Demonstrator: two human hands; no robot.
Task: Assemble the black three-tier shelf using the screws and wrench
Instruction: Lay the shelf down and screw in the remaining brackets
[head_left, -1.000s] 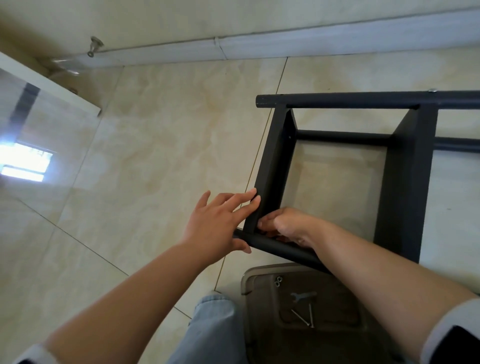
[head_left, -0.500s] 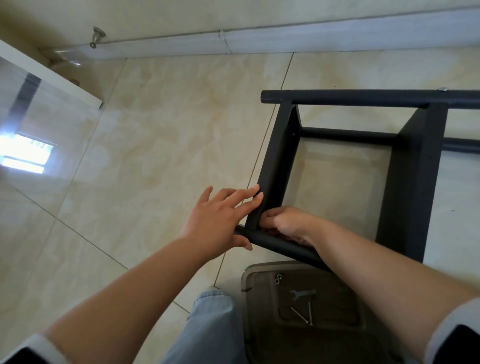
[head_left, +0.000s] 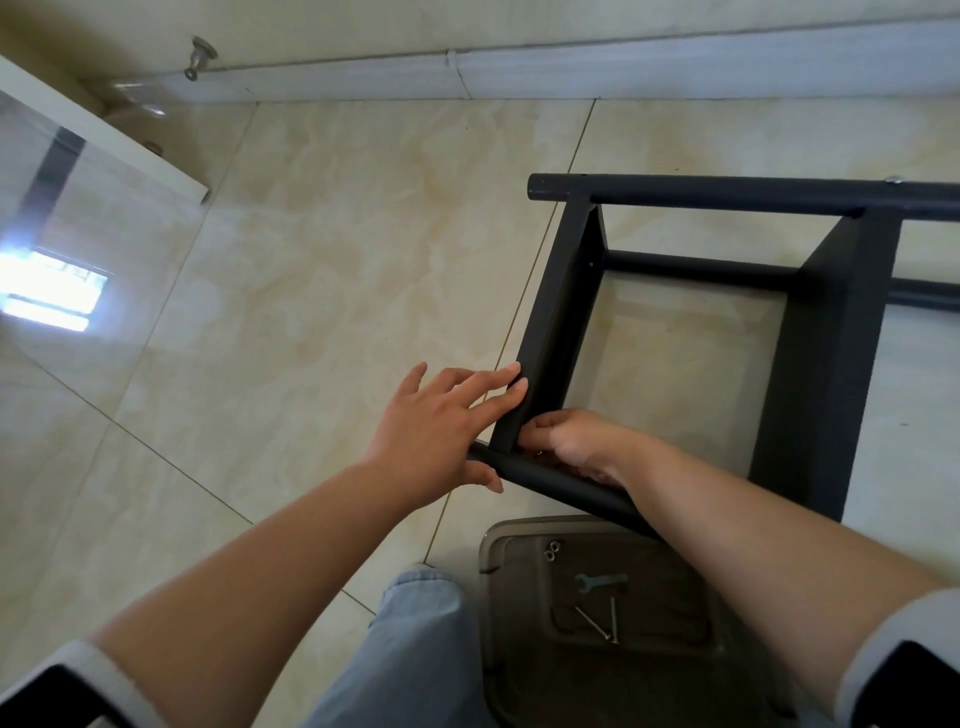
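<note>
Hardly shifted since a second ago: left hand (head_left: 441, 423) slid a touch higher along the panel, right hand (head_left: 574, 441) kept tucked in the same corner, whole scene drifted slightly with the head.

From the head camera, looking down:

Black shelf (head_left: 826, 332) lying on its side on the tiled floor (head_left: 311, 270), right of centre, running out past the right edge. Upright panels joined by round black tubes; near tube (head_left: 550, 480) slanting down to the right, far tube (head_left: 727, 189) running level near the skirting board (head_left: 675, 67), with a small silver screw head (head_left: 894, 180) on it.

Left hand spread out, fingers straight, fingertips pressing flat against the outer face of the left panel (head_left: 558, 317), thumb hooked under the end of the near tube. Not clenched, grasping nothing.

Right hand reaching inside the frame, fingers curled tight into the corner where that panel meets the near tube. Cannot tell what sits between the fingertips: too hidden, only a small glint showing below them.

Brownish plastic stool (head_left: 597, 649) just below the shelf, at the bottom of view. On its seat: a small flat wrench (head_left: 597, 581), two long screws (head_left: 605, 621) crossing at their tips, two little nuts (head_left: 551, 551) near the top left corner.

Pale denim knee (head_left: 415, 639) beside the stool. Glass door (head_left: 67, 234) with a bright reflection at far left, metal door stopper (head_left: 200, 57) on the wall above it.
</note>
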